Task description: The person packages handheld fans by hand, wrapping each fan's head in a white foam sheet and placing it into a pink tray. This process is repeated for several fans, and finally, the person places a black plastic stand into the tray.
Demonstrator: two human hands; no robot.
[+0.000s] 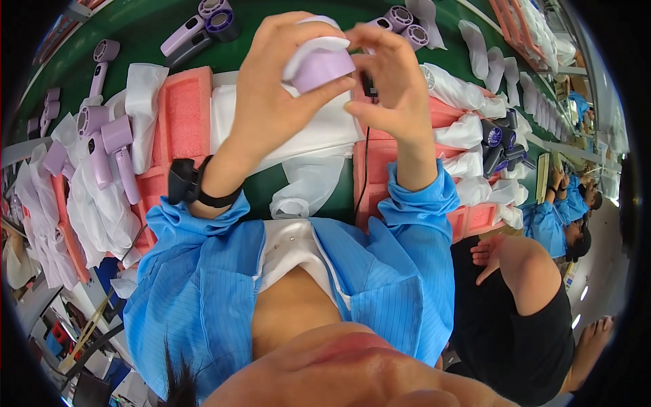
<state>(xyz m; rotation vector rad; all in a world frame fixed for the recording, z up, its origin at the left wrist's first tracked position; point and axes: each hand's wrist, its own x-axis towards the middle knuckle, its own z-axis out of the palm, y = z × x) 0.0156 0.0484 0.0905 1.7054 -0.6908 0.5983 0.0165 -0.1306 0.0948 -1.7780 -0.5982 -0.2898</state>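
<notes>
In front of me, above the work surface, my left hand is wrapped round a lilac handheld fan. A white sheet-like wrap lies over part of the fan, and the rest of it is hidden by my hand. Close on its right side is my right hand, with curved fingers and the thumb held apart. Its fingertips come near the fan's edge; whether they touch it, I cannot tell. Beneath both hands lies a stack of white sheets or bags. A thin black cable hangs beside the stack.
Pink foam trays flank the stack, the right one holding white-wrapped items and dark fans. More lilac fans lie at the left and far edge of the green table. A bare-armed person is close on my right.
</notes>
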